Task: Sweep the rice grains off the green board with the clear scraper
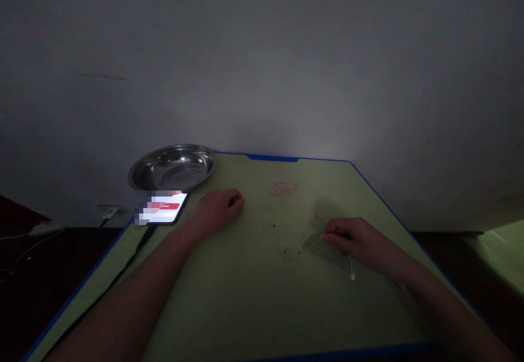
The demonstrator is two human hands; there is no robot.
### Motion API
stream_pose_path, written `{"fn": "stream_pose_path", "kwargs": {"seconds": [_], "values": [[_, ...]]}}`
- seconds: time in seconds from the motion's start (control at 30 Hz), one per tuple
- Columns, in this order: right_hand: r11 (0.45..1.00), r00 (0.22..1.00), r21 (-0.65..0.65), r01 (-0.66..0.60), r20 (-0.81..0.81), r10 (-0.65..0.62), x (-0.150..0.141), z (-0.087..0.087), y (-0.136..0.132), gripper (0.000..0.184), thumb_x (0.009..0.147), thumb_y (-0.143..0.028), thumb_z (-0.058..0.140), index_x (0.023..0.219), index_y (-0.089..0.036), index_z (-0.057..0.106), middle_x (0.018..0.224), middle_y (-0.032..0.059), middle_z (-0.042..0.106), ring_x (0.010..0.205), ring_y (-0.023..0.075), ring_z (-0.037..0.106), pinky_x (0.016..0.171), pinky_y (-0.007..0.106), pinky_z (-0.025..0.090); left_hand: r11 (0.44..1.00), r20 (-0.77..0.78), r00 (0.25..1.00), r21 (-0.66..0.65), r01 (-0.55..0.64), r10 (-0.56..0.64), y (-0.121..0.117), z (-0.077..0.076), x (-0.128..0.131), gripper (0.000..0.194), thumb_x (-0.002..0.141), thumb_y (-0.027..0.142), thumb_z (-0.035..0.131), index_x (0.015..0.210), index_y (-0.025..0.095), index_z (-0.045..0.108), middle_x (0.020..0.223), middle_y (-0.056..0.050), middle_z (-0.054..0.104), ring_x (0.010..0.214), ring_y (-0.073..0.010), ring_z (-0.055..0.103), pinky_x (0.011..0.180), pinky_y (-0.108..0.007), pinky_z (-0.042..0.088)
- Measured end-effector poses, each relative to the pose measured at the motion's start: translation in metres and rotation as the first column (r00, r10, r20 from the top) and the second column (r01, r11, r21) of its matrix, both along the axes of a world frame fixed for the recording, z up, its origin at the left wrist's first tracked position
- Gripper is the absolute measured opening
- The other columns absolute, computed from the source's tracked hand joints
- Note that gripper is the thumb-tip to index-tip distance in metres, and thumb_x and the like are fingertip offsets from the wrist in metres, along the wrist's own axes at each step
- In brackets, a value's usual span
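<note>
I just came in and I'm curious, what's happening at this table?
Somebody's right hand has its fingers on the edge of a clear, curved thing, too dim to name. Their left hand is curled on the green table; I can't tell if it holds anything. Tiny pale and dark bits lie in patches between the hands. A metal bowl and a lit phone are on the left.

The left hand [221, 209] and right hand [358, 239] are bare, as are the wrists [193, 232] and forearms [139, 280]. The forearms look smooth in outline, slim near the wrists and broader farther back.
</note>
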State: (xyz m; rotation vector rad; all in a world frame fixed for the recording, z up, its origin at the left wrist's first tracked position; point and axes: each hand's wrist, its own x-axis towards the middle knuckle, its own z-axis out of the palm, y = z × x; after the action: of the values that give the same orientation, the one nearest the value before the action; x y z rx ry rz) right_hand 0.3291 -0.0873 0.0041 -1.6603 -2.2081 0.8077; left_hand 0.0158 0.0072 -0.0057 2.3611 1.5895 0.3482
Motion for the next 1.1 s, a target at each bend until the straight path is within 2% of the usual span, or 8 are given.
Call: {"fn": "stream_pose_path", "kwargs": {"seconds": [0.27,0.4,0.57,0.73,0.9,1.1], "values": [[0.993,0.994,-0.056,-0.101,-0.051,0.098,-0.007,-0.002,-0.005,0.023,0.09,-0.031,0.05,0.076,-0.019,0.063,0.071,0.0007,0.061,0.067,0.0146,0.055,0.06,0.026,0.04,1.0,-0.015,1.0,-0.006,-0.001,0.001,0.0,0.0,0.0,0.033,0.085,0.04,0.039,0.086,0.02,0.066,0.081,-0.005,0.069,0.07,-0.0179,0.059,0.06,-0.028,0.039],[0.998,0.997,-0.032,-0.058,-0.056,0.056,-0.002,0.001,-0.012,0.025,0.091,-0.032,0.049,0.073,-0.019,0.061,0.069,0.0002,0.059,0.064,0.0141,0.054,0.058,0.026,0.04,1.0,-0.012,1.0,-0.004,-0.006,0.006,-0.001,0.002,0.001,0.032,0.085,0.039,0.04,0.086,0.02,0.066,0.081,-0.005,0.069,0.07,-0.0182,0.06,0.06,-0.028,0.038],[0.995,0.997,-0.085,-0.047,-0.058,0.042,0.0,-0.002,-0.022,0.025,0.091,-0.032,0.049,0.073,-0.019,0.06,0.069,-0.0001,0.059,0.063,0.0134,0.053,0.057,0.025,0.04,1.0,-0.026,1.0,-0.008,-0.015,0.015,-0.002,0.003,0.002,0.032,0.086,0.04,0.04,0.085,0.02,0.065,0.081,-0.004,0.069,0.069,-0.0177,0.059,0.059,-0.027,0.038],[0.997,0.998,-0.071,-0.042,-0.05,0.039,-0.006,-0.007,-0.027,0.026,0.092,-0.032,0.049,0.073,-0.018,0.061,0.069,0.0001,0.06,0.064,0.0135,0.054,0.058,0.025,0.04,1.0,-0.013,1.0,-0.012,-0.009,0.009,-0.001,0.003,0.002,0.031,0.086,0.039,0.04,0.087,0.02,0.065,0.082,-0.005,0.069,0.07,-0.0182,0.06,0.06,-0.028,0.038],[0.991,0.992,-0.095,-0.096,-0.087,0.088,-0.014,-0.005,-0.031,0.026,0.093,-0.034,0.05,0.077,-0.019,0.065,0.072,0.0006,0.063,0.067,0.014,0.058,0.06,0.025,0.041,1.0,-0.014,1.0,-0.016,-0.015,0.015,-0.001,0.002,0.002,0.032,0.086,0.039,0.04,0.087,0.02,0.065,0.083,-0.005,0.069,0.071,-0.0188,0.06,0.061,-0.028,0.038],[0.991,0.995,-0.104,-0.079,-0.07,0.072,-0.021,-0.006,-0.037,0.025,0.092,-0.032,0.05,0.076,-0.019,0.065,0.072,0.001,0.065,0.066,0.0142,0.058,0.059,0.026,0.041,1.0,-0.036,0.999,-0.016,-0.006,0.005,-0.002,0.004,0.003,0.033,0.087,0.04,0.039,0.089,0.02,0.065,0.084,-0.005,0.069,0.072,-0.0188,0.06,0.06,-0.028,0.038]]}}
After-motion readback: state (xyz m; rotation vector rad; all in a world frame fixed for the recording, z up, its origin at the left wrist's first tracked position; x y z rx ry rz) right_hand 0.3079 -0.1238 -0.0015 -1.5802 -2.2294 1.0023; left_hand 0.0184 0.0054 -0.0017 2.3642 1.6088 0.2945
